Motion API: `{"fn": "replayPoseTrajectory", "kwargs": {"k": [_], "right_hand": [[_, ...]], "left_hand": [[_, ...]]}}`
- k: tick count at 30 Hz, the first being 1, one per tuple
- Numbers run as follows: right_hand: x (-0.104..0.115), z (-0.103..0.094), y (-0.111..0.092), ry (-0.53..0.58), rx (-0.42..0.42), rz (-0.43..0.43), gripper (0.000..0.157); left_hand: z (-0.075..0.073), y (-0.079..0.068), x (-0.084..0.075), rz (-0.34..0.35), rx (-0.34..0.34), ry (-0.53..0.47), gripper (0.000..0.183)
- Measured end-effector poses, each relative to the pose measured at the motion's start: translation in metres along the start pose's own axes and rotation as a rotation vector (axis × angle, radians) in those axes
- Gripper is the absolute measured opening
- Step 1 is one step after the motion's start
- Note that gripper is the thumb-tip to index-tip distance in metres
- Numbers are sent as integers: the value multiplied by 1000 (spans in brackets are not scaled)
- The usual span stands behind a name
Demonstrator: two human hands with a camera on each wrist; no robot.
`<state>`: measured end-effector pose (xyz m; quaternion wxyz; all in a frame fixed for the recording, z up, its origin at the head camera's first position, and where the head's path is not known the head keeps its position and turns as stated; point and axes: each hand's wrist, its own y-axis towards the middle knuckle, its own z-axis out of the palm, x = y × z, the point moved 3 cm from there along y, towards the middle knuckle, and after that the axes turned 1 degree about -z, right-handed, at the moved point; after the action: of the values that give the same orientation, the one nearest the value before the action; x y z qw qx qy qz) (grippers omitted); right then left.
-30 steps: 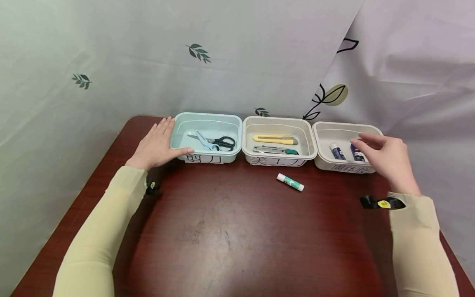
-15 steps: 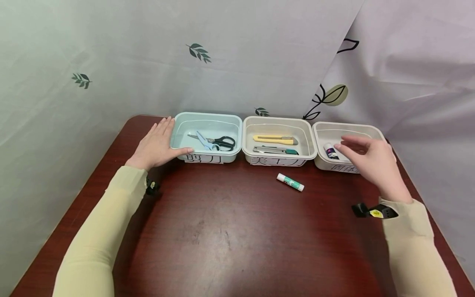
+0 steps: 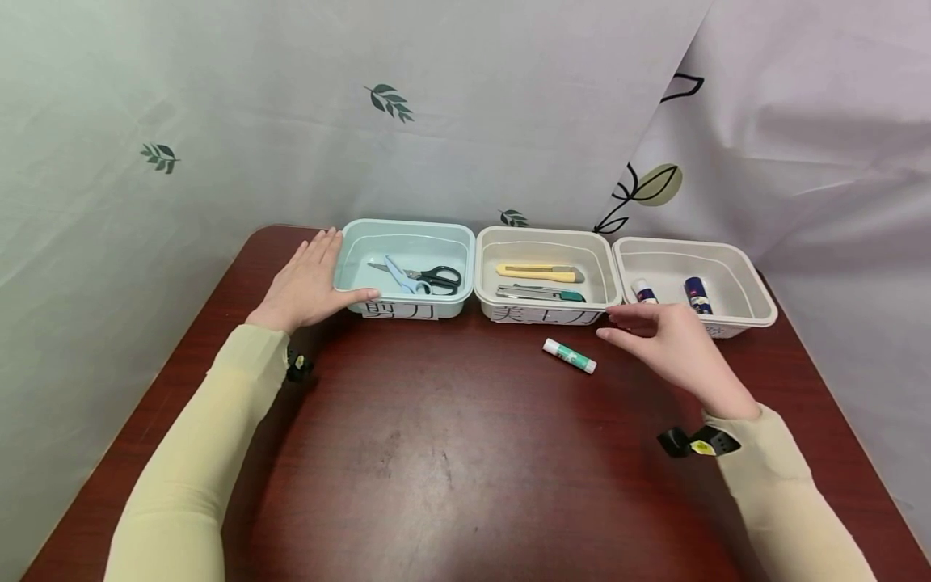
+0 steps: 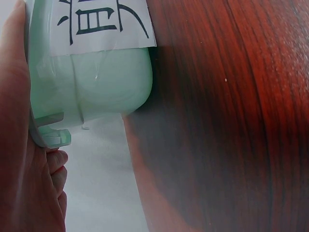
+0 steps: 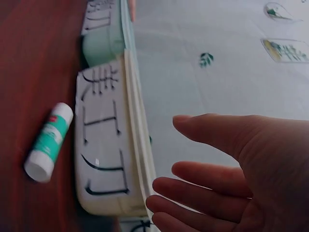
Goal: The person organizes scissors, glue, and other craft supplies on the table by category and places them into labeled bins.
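My left hand (image 3: 309, 283) rests on the left rim of the pale blue bin (image 3: 407, 230), fingers straight along its side and thumb over the front edge. Inside that bin lie black-handled scissors (image 3: 440, 280) and light blue scissors (image 3: 398, 275). With thumb and fingers apart and nothing between them, my right hand (image 3: 676, 347) is in front of the bins, just right of a green and white glue stick (image 3: 570, 356) lying on the table. Two dark blue glue sticks lie in the right bin (image 3: 764, 311); one glue stick (image 3: 698, 296) shows well, the other is partly behind my hand.
Between the outer bins stands a beige middle bin (image 3: 611, 275) with a yellow box cutter (image 3: 540, 273) and a grey-green box cutter (image 3: 540, 293). Each bin has a paper label in front. A leaf-patterned cloth (image 3: 436, 121) hangs behind the dark red table (image 3: 436, 453).
My right hand has left the right bin and moved left and toward me, close to the green glue stick. Both blue glue sticks stay in the bin. The left hand has not moved.
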<state>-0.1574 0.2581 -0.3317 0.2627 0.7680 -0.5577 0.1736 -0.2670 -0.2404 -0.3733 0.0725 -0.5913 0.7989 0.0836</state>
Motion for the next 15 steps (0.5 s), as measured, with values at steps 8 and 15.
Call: {"fn": "replayPoseTrajectory", "kwargs": {"k": [8, 15], "right_hand": [[-7, 28, -2, 36, 106, 28, 46], [-15, 44, -1, 30, 140, 45, 48]], "left_hand": [[0, 0, -1, 3, 3, 1, 123], [-1, -1, -1, 1, 3, 4, 123]]}}
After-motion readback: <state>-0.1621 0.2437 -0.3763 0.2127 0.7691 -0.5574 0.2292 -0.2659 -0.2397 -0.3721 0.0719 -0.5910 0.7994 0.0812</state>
